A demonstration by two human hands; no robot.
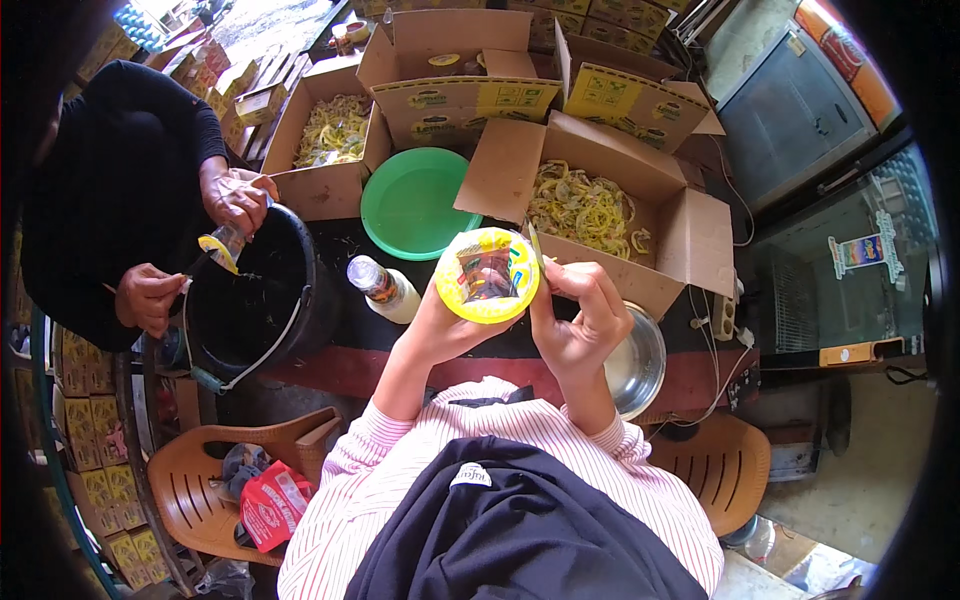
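In front of my chest, my left hand [447, 328] is wrapped round a sealed drink cup [487, 276]. Its round lid faces up, with a yellow printed rim and a dark picture in the middle. My right hand [585, 320] is closed at the cup's right edge, pinching a thin blade-like tool [535, 242] that points away from me along the rim. The tool's lower part is hidden by my fingers, so its exact kind is unclear. Just left of the cup stands a white bottle [385, 290] with a dark label.
Right of centre, an open carton [670, 262] holds yellow lid rings [580, 208]; another carton [285, 190] holds more. A green basin [415, 195] and a metal bowl [640, 365] flank my hands. At left, a co-worker's hands [190, 250] hold a clear cup over a black bucket [310, 320].
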